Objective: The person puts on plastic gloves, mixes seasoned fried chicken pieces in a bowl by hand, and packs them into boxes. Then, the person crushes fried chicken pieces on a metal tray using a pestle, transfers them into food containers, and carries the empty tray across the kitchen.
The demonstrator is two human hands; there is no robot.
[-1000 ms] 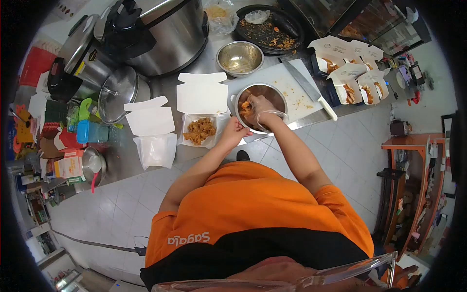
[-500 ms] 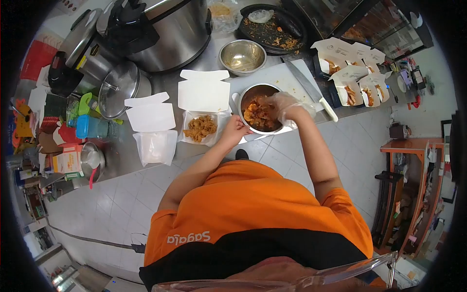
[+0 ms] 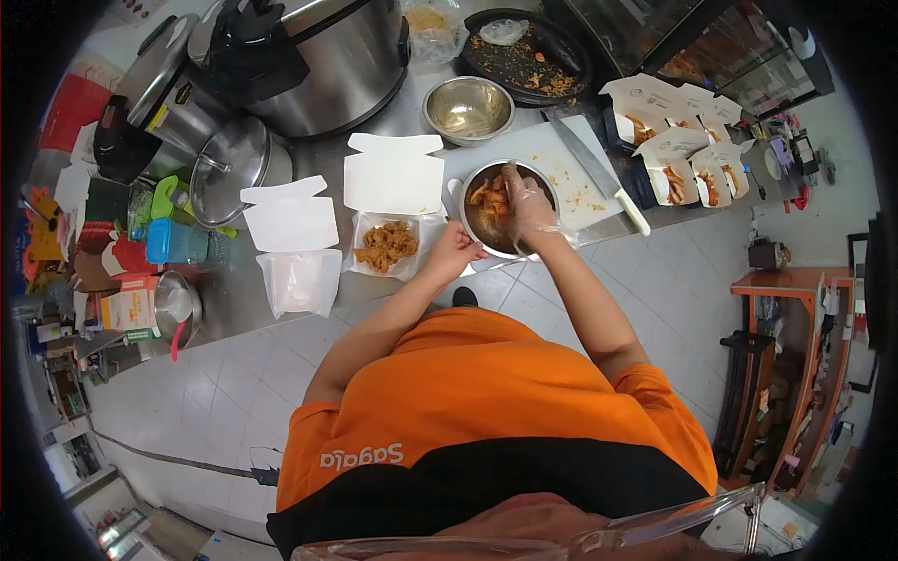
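My left hand [image 3: 455,249] grips the near-left rim of a steel mixing bowl [image 3: 551,178], thumb and fingers closed on its edge. In the bowl lie glossy brown, sauce-coated pieces of fried food [image 3: 488,198]. My right hand [image 3: 531,208], in a clear plastic glove, reaches in from the right. Its fingers stretch toward the far wall, beside the pieces; part of the food is hidden beneath it. Left of the bowl stands an opened white paper box [image 3: 393,187] with crumbly fried food [image 3: 385,246] on its paper liner.
A cutting board [image 3: 561,154] with crumbs and a knife [image 3: 599,173] lies under and right of the bowl. Behind are another steel bowl [image 3: 469,109] and a black mortar [image 3: 524,56]. Filled boxes [image 3: 675,178] stand right; a lined box [image 3: 299,280] and cookers [image 3: 318,75] left.
My right hand has moved from the bowl's right side further in over the food, its fingers now toward the far wall. The pieces have shifted left. My left hand stays at the rim.
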